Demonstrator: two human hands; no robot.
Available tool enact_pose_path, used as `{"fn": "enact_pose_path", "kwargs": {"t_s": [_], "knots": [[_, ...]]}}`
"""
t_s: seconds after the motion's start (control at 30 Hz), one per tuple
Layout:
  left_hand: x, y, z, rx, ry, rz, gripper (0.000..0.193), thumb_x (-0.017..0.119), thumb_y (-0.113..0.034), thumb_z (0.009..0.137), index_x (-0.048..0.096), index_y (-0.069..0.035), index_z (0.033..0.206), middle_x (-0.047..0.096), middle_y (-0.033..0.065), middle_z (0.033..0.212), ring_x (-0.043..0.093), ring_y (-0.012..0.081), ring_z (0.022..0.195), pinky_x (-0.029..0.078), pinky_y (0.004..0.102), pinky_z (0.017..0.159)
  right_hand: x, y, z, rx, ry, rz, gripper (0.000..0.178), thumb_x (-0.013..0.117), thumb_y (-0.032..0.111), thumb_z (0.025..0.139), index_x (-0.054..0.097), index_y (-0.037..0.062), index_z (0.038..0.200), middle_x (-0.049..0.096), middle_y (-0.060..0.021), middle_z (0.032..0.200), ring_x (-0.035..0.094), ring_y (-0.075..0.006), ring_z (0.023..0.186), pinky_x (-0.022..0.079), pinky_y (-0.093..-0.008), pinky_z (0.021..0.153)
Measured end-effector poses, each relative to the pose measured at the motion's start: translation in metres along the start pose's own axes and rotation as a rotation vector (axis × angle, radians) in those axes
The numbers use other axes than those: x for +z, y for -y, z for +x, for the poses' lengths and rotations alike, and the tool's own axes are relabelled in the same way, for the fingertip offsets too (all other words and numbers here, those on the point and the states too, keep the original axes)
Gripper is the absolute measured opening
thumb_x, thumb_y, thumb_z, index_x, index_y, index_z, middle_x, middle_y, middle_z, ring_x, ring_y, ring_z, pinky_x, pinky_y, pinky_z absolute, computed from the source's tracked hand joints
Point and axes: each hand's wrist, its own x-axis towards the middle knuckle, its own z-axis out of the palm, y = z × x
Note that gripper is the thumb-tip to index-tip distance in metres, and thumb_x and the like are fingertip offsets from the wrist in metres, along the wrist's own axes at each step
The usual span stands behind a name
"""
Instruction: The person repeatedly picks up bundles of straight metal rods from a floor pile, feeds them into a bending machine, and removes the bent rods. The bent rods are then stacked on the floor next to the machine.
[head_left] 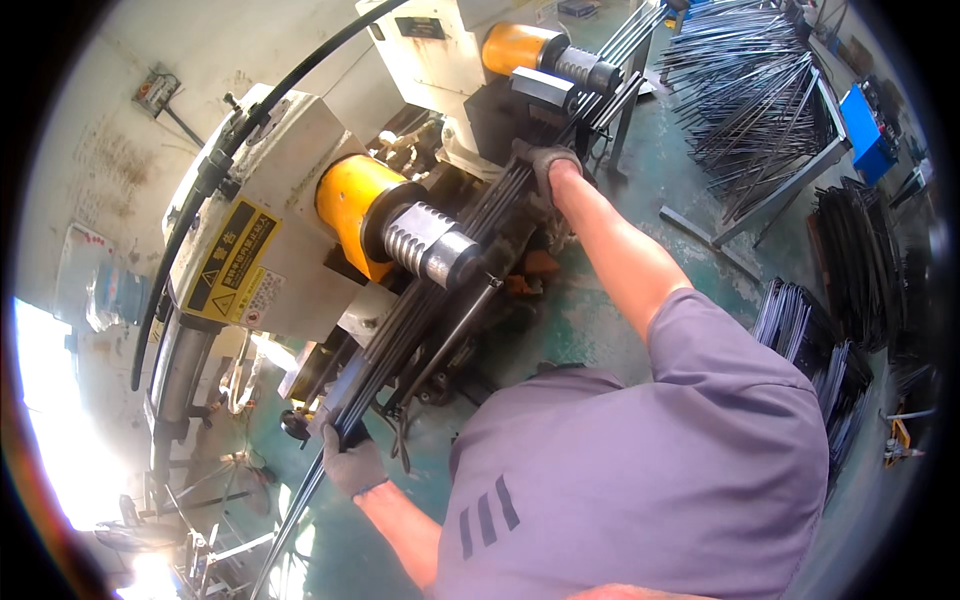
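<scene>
A bundle of long thin metal rods (408, 335) runs slantwise from the lower left to the upper right, passing beneath two machine heads. My left hand (355, 466), in a grey glove, is closed around the rods near their lower-left stretch. Farther up, my right hand (549, 165), also gloved, is on the same rods beside a dark metal block (543, 88); its fingers are bent over and partly hidden. Between my hands, a yellow collar (358, 212) with a ribbed steel cylinder (432, 245) sits just above the rods.
A second yellow collar (515, 48) belongs to the far machine. The near machine's pale housing (270, 190) bears a yellow warning label, and a black hose (290, 80) arches over it. At right, a metal rack (780, 185) holds many loose rods, with more dark bundles (855, 260) nearby.
</scene>
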Motion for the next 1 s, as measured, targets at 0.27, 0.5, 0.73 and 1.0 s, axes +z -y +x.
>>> {"fn": "enact_pose_path", "kwargs": {"t_s": [0.27, 0.5, 0.73, 1.0], "knots": [[0.019, 0.031, 0.013, -0.03, 0.076, 0.089, 0.034, 0.048, -0.014, 0.101, 0.054, 0.011, 0.122, 0.059, 0.0202, 0.122, 0.058, 0.0282, 0.114, 0.045, 0.0399, 0.106, 0.011, -0.06, 0.007, -0.214, 0.1, 0.24, 0.034, 0.081, 0.025, 0.078, 0.067, -0.0024, 0.094, 0.071, -0.0111, 0.085, 0.068, -0.0262, 0.07, 0.057, -0.0367, 0.068], [0.009, 0.011, 0.021, -0.039, 0.107, -0.016, 0.036, 0.047, -0.018, 0.1, 0.055, 0.01, 0.121, 0.06, 0.0214, 0.12, 0.056, 0.0315, 0.116, 0.04, 0.0452, 0.109, 0.004, -0.025, 0.004, 0.035, 0.162, 0.312, 0.027, 0.077, 0.025, 0.082, 0.067, 0.002, 0.092, 0.071, -0.01, 0.086, 0.067, -0.0268, 0.069, 0.057, -0.0417, 0.066], [-0.005, -0.016, 0.031, 0.03, -0.202, -0.01, 0.028, 0.053, -0.02, 0.099, 0.065, 0.003, 0.109, 0.069, 0.0136, 0.106, 0.067, 0.0271, 0.098, 0.055, 0.0404, 0.091, -0.003, -0.014, 0.029, -0.084, -0.101, 0.073, 0.062, 0.084, 0.042, 0.073, 0.064, -0.0001, 0.114, 0.07, -0.0115, 0.102, 0.066, -0.0268, 0.084, 0.052, -0.0415, 0.078], [0.018, 0.006, 0.019, 0.024, -0.209, -0.02, 0.024, 0.058, -0.017, 0.096, 0.066, 0.0, 0.111, 0.069, 0.0132, 0.109, 0.066, 0.027, 0.101, 0.052, 0.0411, 0.094, 0.028, -0.092, 0.041, -0.13, -0.018, 0.176, 0.032, 0.083, 0.022, 0.076, 0.069, -0.001, 0.093, 0.07, -0.0111, 0.086, 0.067, -0.0261, 0.069, 0.056, -0.0394, 0.061]]}}
